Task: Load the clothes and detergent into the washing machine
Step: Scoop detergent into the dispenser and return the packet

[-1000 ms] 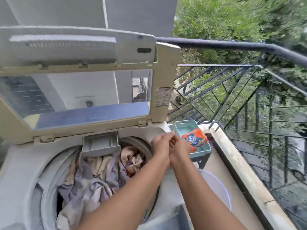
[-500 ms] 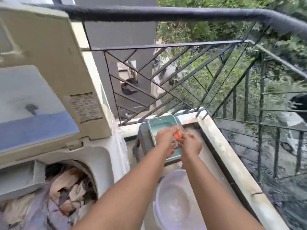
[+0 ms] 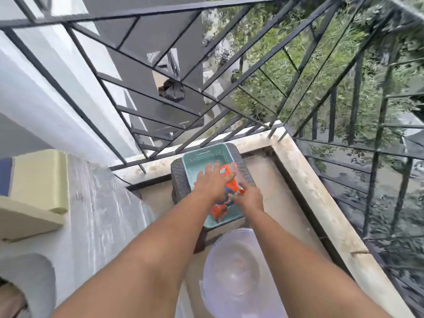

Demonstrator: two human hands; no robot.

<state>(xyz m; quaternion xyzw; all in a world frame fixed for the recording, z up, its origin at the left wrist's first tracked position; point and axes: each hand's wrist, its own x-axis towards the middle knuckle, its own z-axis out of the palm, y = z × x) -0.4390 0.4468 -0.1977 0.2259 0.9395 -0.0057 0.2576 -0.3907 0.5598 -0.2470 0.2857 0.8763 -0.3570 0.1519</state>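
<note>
Both hands reach forward and down into a small teal basket (image 3: 202, 161) that stands on a dark woven stool (image 3: 180, 180). The left hand (image 3: 212, 182) lies flat on the orange detergent packet (image 3: 230, 185), its fingers straight and spread apart, pressing on the upper part of the packet. The right hand (image 3: 251, 197) is just beside it, at the right edge of the same packet, and it touches the packet; the picture is blurred there, so I cannot tell if its fingers pinch the packet or only rest against it. The packet lies inside the basket, under and between the two hands, and one orange end shows below the left wrist. Nearer to the person than the hands, under the right forearm, a clear plastic bowl (image 3: 231, 271) stands on the floor. To the left of the left arm is the white washing machine (image 3: 98, 214) with its cream lid (image 3: 39, 180) raised. In the round opening, at the lower left corner, a little of the clothes (image 3: 10, 299) is visible. Beyond the hands a dark metal railing (image 3: 160, 106) runs along a pale concrete ledge (image 3: 309, 180).
</note>
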